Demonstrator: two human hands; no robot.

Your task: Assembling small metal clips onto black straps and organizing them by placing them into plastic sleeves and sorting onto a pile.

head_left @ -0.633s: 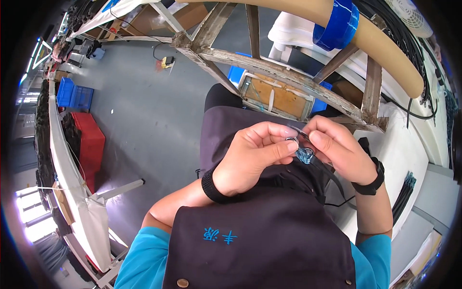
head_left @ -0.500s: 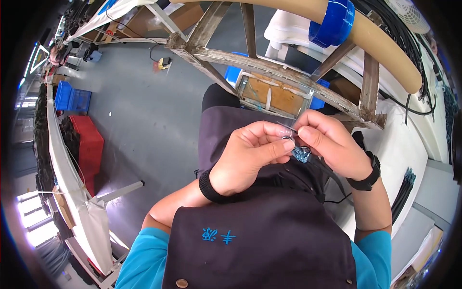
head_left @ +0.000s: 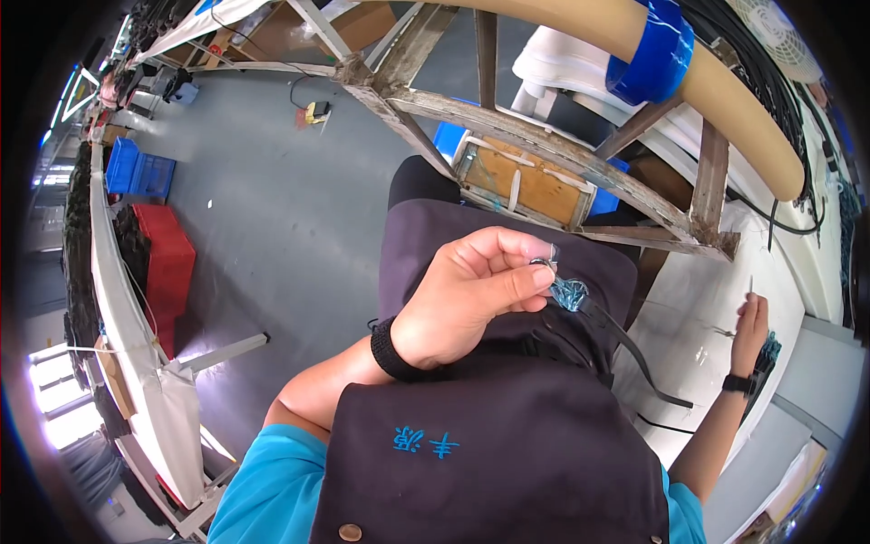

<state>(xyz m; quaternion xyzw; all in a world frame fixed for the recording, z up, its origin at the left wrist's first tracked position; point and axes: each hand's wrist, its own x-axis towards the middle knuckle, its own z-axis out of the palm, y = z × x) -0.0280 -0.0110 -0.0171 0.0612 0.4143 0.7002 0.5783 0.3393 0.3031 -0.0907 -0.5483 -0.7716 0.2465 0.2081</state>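
In front of my lap, my left hand (head_left: 476,286) is closed in a pinch, its thumb and forefinger on the end of a tuft of blue threads (head_left: 569,294). The tuft tops a flat black strap (head_left: 634,354), which hangs down to the right over the white table. A small dark loop shows at the fingertips. Far off to the right, my right hand (head_left: 749,335) is closed, with a thin, pale, needle-like tool (head_left: 750,284) standing up from its fingertips. Beside it lies a bundle of black cords with blue ends (head_left: 770,352), partly hidden by the hand and wrist.
A worn metal frame (head_left: 544,136) crosses ahead, carrying a beige tube (head_left: 743,113) with a blue band (head_left: 652,54). Under it sits a wood-bottomed tray (head_left: 526,181). White table surface (head_left: 689,317) is at right. Red box (head_left: 163,263) and blue crates (head_left: 140,172) stand left.
My right hand has left the blue tuft and moved far right, over by the bundle of cords. My left hand keeps its pinch in nearly the same spot.
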